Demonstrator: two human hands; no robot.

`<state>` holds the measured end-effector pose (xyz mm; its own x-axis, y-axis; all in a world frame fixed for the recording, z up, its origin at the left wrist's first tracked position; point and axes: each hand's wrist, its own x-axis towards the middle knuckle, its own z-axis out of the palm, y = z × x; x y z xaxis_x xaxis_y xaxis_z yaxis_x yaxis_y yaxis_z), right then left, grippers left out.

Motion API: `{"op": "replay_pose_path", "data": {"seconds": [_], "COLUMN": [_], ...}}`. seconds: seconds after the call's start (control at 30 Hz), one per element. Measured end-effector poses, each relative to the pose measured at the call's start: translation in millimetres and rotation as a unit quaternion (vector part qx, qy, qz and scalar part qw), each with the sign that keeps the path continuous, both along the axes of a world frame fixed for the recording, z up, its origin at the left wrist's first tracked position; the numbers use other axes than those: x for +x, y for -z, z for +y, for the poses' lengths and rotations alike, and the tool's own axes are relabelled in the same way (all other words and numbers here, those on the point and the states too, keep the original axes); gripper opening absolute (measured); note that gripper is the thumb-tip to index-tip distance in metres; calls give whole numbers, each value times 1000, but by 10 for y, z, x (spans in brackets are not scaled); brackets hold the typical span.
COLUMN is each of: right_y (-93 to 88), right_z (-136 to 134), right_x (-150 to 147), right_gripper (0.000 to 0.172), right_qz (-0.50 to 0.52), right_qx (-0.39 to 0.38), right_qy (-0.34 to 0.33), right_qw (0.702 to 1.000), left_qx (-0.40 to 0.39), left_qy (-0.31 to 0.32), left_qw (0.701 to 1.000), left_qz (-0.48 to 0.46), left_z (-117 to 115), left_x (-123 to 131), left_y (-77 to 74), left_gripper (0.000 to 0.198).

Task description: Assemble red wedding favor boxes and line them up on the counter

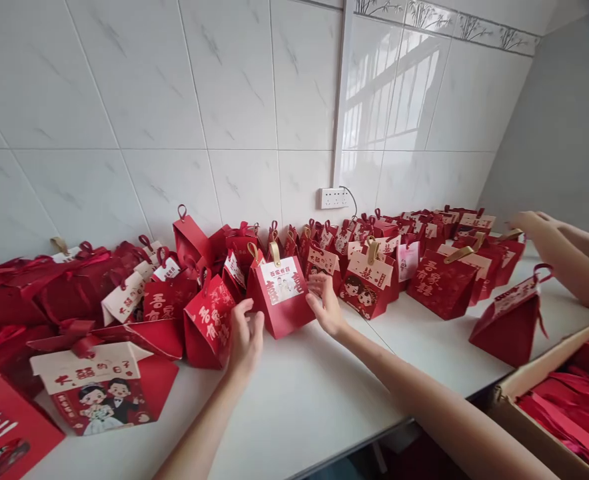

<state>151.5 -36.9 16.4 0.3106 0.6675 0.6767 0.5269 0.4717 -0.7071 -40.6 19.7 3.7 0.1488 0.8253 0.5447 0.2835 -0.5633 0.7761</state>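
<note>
A red gift box [282,293] with a gold loop handle and a white picture label stands upright on the white counter [304,393]. My left hand [244,337] is at its lower left edge, fingers curled against it. Against the box's right side rests my right hand [327,303], fingers spread and touching it. Both hands frame the box; nothing else is in them. Another red box with white characters [208,327] leans just left of my left hand.
Many red gift boxes [369,280] line the tiled wall [224,120] from left to right. A flat box with a cartoon couple [99,387] lies at the left. An open cardboard carton [549,400] holds red pieces at right. Another person's arms [564,253] reach in from the right.
</note>
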Motion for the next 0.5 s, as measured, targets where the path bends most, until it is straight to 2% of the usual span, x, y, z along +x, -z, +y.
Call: {"op": "replay_pose_path", "data": {"seconds": [0.1, 0.2, 0.33, 0.5], "right_y": [207, 261, 185, 154], "right_z": [20, -32, -118, -153], "right_x": [-69, -79, -27, -12], "right_gripper": [43, 37, 28, 31], "right_qz": [25, 39, 22, -44], "right_qx": [-72, -103, -84, -30], "right_qy": [-23, -56, -95, -54], "right_qw": [997, 992, 992, 997], "left_qx": [-40, -52, -47, -52], "left_qy": [39, 74, 104, 96], "left_qw": [998, 996, 993, 994], "left_qz": [7, 4, 3, 18], "left_z": [-14, -54, -93, -103], "left_x": [44, 78, 77, 69], "left_y": [71, 82, 4, -63], "left_gripper": [54, 65, 63, 49]}}
